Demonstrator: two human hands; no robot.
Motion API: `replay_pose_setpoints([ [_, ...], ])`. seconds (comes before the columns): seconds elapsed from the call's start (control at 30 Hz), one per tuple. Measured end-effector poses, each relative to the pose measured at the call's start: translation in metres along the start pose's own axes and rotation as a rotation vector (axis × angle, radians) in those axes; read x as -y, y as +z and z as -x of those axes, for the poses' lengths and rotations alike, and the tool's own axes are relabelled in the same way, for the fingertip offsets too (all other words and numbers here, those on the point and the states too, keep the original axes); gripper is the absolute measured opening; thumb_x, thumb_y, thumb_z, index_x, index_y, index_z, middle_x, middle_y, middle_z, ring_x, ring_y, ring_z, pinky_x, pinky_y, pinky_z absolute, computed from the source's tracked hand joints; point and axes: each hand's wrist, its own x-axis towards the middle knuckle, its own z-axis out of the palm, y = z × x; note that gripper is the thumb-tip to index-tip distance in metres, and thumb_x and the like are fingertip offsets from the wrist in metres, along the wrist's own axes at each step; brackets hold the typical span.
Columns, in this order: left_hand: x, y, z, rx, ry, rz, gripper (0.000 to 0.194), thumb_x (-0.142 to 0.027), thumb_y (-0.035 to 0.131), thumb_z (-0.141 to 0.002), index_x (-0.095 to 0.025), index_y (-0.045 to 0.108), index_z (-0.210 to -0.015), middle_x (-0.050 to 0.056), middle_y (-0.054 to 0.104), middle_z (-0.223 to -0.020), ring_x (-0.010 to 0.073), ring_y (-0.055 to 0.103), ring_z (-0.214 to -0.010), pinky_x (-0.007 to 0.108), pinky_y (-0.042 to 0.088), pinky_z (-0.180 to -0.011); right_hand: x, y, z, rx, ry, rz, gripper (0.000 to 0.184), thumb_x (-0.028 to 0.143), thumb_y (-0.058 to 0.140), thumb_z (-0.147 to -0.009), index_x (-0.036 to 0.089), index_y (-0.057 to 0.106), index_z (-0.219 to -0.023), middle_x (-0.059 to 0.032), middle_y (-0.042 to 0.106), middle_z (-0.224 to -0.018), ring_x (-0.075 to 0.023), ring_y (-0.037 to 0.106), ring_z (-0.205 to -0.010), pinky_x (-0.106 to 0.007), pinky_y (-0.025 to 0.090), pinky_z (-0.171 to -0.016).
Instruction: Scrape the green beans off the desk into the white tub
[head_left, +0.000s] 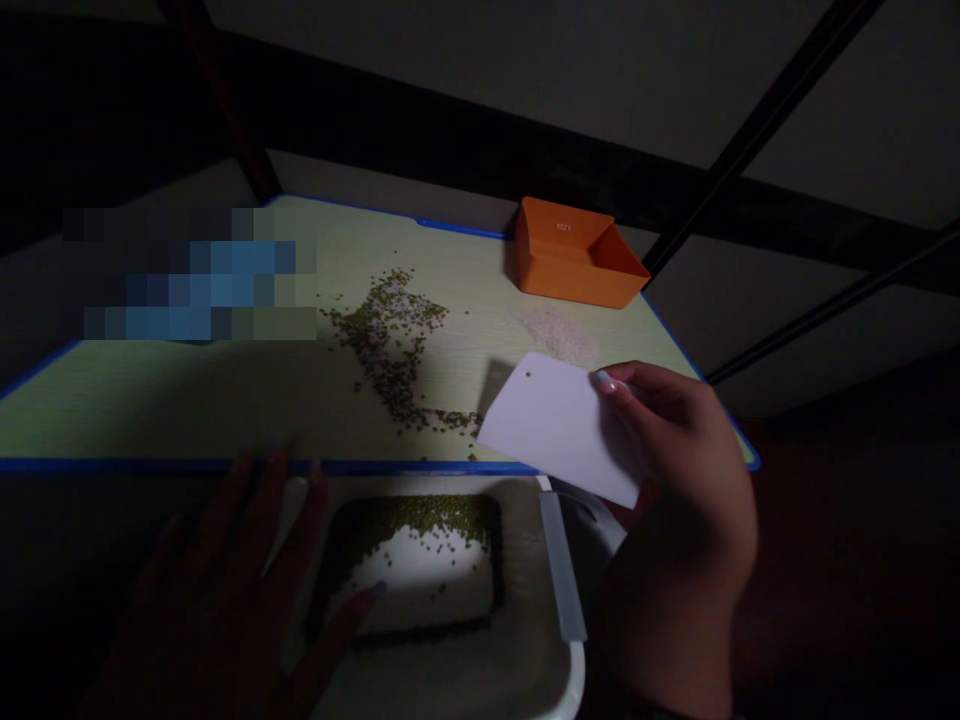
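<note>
My right hand (679, 470) holds a white plastic scraper card (562, 425) at the table's front edge, its left edge next to a trail of green beans (390, 345) scattered on the tabletop. My left hand (225, 590) grips the left rim of a white tray (555, 600) held just below the table's front edge. Inside the tray lie green beans (420, 520) around a patch of white grains. The scene is dim.
An orange open box (574, 255) stands at the table's far right. A faint patch of white grains (562, 335) lies in front of it. The pale wooden table (187, 400) has a blue edge. Dark metal bars run behind.
</note>
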Motion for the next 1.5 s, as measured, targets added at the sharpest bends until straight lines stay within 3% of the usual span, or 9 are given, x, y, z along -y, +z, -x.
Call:
replay_pose_setpoints([
  [0.17,0.0,0.001,0.0,0.005,0.019,-0.019,0.077,-0.051,0.043,-0.084,-0.035,0.009,-0.15,0.001,0.011,-0.163,0.0337,0.018,-0.148,0.062,0.022,-0.115,0.001,0.0,-0.001,0.028,-0.018,0.033,0.022,0.04,0.063,-0.085,0.019,0.067,-0.08,-0.0018,0.063,-0.069,-0.0121,0.05,-0.056,-0.025,0.036,-0.048],
  [0.37,0.0,0.0,0.0,0.0,0.027,-0.036,0.076,-0.046,0.044,-0.085,-0.032,0.009,-0.151,0.006,0.014,-0.163,0.0352,0.018,-0.148,0.064,0.023,-0.113,-0.001,0.001,0.0,0.002,-0.02,-0.007,0.018,0.038,0.065,-0.085,0.02,0.067,-0.08,-0.0007,0.063,-0.07,-0.0116,0.05,-0.057,-0.024,0.037,-0.05],
  [0.6,-0.001,-0.001,0.0,0.008,0.008,-0.021,0.076,-0.049,0.044,-0.085,-0.032,0.009,-0.151,0.01,0.019,-0.162,0.0363,0.019,-0.148,0.066,0.024,-0.112,-0.001,0.001,-0.002,0.062,-0.011,-0.019,0.021,0.04,0.065,-0.086,0.02,0.067,-0.082,-0.0001,0.061,-0.07,-0.0113,0.051,-0.058,-0.025,0.036,-0.051],
  [0.8,0.003,0.003,0.003,-0.03,0.044,-0.044,0.077,-0.048,0.043,-0.084,-0.027,0.011,-0.151,0.008,0.014,-0.163,0.0365,0.018,-0.148,0.064,0.02,-0.115,-0.002,0.005,-0.003,0.041,-0.047,-0.016,0.018,0.037,0.065,-0.087,0.02,0.067,-0.081,0.0015,0.061,-0.069,-0.0103,0.05,-0.058,-0.025,0.037,-0.054],
  [1.1,-0.002,0.0,-0.001,-0.023,-0.05,0.036,0.078,-0.07,0.039,-0.081,-0.043,0.011,-0.148,0.001,0.02,-0.16,0.0368,0.026,-0.145,0.069,0.027,-0.11,-0.001,0.018,-0.007,0.064,-0.135,0.0,0.017,0.034,0.063,-0.088,0.02,0.068,-0.079,0.0013,0.064,-0.071,-0.0102,0.052,-0.062,-0.025,0.038,-0.056],
  [1.5,0.0,0.002,0.0,-0.036,-0.065,0.043,0.08,-0.074,0.038,-0.077,-0.045,0.013,-0.147,0.0,0.023,-0.159,0.0367,0.027,-0.145,0.07,0.028,-0.109,0.001,0.027,-0.004,0.119,-0.163,-0.044,0.015,0.032,0.064,-0.088,0.021,0.072,-0.082,0.0008,0.068,-0.073,-0.0107,0.056,-0.065,-0.024,0.038,-0.055],
])
